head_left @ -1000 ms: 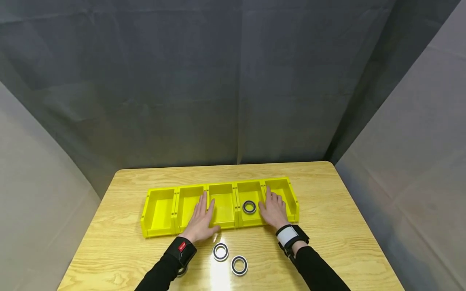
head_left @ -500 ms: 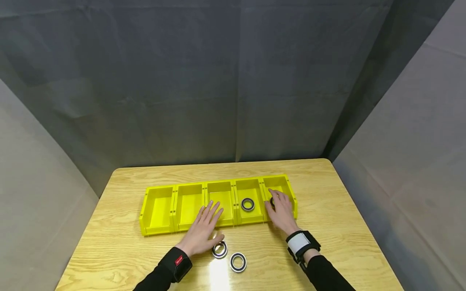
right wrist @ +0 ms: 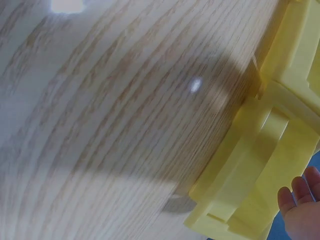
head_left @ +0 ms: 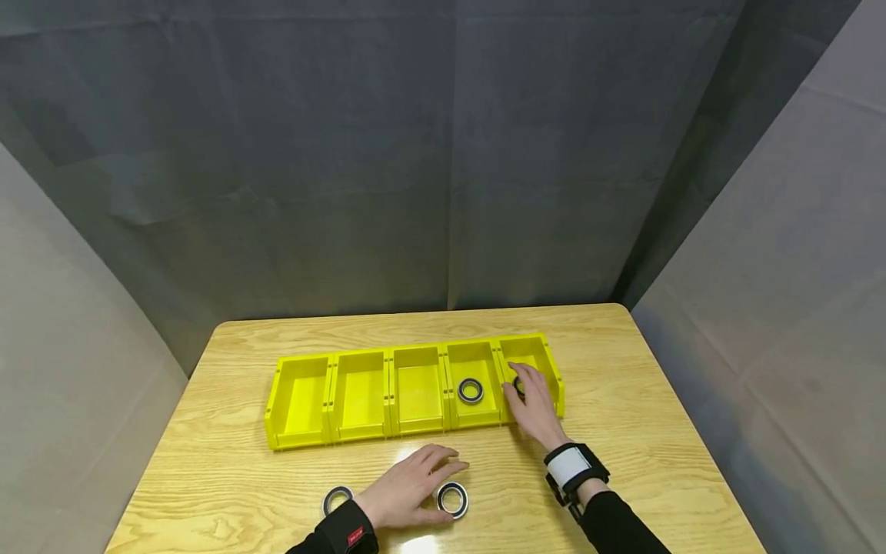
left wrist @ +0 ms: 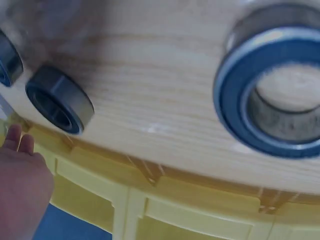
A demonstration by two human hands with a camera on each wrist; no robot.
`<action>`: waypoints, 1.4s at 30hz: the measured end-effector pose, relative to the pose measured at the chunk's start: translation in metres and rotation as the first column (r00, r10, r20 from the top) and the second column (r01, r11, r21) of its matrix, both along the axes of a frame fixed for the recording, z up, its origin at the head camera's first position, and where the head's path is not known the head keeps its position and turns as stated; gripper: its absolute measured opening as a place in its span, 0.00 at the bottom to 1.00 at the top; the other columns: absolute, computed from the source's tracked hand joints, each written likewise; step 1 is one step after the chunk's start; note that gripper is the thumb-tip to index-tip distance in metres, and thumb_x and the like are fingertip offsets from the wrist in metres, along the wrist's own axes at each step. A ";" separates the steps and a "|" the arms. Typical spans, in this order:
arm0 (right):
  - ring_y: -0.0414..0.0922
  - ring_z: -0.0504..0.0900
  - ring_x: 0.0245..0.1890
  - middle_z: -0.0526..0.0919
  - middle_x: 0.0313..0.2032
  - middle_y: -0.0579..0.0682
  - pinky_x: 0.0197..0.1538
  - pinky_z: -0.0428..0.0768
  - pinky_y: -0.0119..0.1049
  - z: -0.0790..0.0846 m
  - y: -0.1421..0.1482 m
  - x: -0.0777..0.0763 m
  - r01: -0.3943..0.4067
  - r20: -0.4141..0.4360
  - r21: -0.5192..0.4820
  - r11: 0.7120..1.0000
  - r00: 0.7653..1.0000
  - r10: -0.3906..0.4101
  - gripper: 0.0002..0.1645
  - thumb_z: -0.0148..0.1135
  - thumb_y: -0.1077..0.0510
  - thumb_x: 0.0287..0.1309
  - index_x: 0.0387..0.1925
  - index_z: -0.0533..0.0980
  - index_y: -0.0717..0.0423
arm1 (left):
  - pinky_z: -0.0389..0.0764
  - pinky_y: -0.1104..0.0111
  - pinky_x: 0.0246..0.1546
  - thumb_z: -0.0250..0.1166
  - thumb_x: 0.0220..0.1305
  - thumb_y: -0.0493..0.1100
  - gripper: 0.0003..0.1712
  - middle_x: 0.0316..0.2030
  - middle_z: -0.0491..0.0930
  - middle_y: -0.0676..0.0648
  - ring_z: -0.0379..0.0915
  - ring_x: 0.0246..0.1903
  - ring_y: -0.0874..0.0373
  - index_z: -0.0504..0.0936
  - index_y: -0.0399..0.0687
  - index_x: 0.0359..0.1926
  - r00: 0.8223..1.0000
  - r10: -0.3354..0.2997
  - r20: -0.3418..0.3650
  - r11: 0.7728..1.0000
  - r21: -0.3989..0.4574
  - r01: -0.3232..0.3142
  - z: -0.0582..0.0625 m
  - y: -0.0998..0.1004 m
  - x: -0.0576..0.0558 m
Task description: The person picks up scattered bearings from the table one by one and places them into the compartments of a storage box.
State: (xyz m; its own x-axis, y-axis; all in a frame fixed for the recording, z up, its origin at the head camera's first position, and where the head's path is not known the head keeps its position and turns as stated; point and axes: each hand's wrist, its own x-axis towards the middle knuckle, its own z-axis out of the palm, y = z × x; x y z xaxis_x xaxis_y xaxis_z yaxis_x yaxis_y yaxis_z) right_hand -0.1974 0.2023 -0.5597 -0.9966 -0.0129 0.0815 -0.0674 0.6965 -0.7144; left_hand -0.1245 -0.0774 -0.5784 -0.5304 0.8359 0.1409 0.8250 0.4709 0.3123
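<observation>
My left hand (head_left: 408, 488) hovers with spread fingers over the front of the table, thumb and fingertips beside a ball bearing (head_left: 452, 500). In the left wrist view, a second bearing (left wrist: 60, 102) and a large-looking near one (left wrist: 270, 85) lie on the wood. Close to my left wrist sits a bearing (head_left: 338, 498) in the head view. My right hand (head_left: 534, 404) reaches into the rightmost compartment of the yellow bin row (head_left: 298, 442), fingers loosely extended over a partly hidden bearing (head_left: 518, 386). Another bearing (head_left: 471, 391) lies in the compartment to its left.
The bins stand side by side across the middle of the wooden table (head_left: 208, 462). A dark grey curtain (head_left: 346, 192) hangs behind the table, and pale cloth walls (head_left: 775, 269) flank it.
My left hand has drawn back from the bins to the bearings on the table. My right hand has shifted slightly; a bearing now shows beneath it in the rightmost compartment.
</observation>
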 end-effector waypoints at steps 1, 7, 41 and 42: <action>0.62 0.60 0.73 0.65 0.71 0.65 0.72 0.64 0.63 0.000 0.001 0.001 0.002 0.005 -0.011 1.000 1.000 -0.002 0.29 0.51 0.54 0.75 0.71 0.66 0.60 | 0.77 0.58 0.64 0.67 0.62 0.65 0.43 0.66 0.73 0.45 0.69 0.66 0.52 0.67 0.52 0.72 1.000 -0.018 -0.005 1.000 -0.008 0.018 -0.001 0.001 0.002; 0.63 0.59 0.74 0.64 0.72 0.64 0.73 0.61 0.64 0.001 0.008 0.003 0.031 -0.004 -0.057 0.998 1.000 -0.031 0.29 0.49 0.55 0.76 0.72 0.63 0.59 | 0.79 0.61 0.61 0.65 0.66 0.62 0.36 0.64 0.74 0.48 0.71 0.64 0.54 0.67 0.60 0.71 0.995 -0.096 0.002 0.993 -0.067 0.096 -0.006 0.005 0.007; 0.62 0.63 0.72 0.68 0.69 0.64 0.72 0.64 0.62 -0.003 0.009 0.005 0.051 -0.048 -0.040 0.998 0.997 -0.053 0.28 0.50 0.56 0.75 0.71 0.65 0.59 | 0.79 0.75 0.49 0.66 0.68 0.50 0.18 0.58 0.77 0.51 0.73 0.54 0.60 0.79 0.68 0.57 0.968 -0.180 -0.175 0.980 -0.118 0.161 -0.013 0.011 0.014; 0.62 0.63 0.72 0.68 0.68 0.64 0.72 0.64 0.62 -0.003 0.009 0.005 0.050 -0.050 -0.041 0.998 0.997 -0.052 0.28 0.50 0.56 0.75 0.71 0.65 0.59 | 0.79 0.75 0.49 0.65 0.68 0.51 0.18 0.58 0.77 0.51 0.73 0.54 0.60 0.79 0.68 0.58 0.968 -0.178 -0.175 0.980 -0.117 0.159 -0.013 0.011 0.014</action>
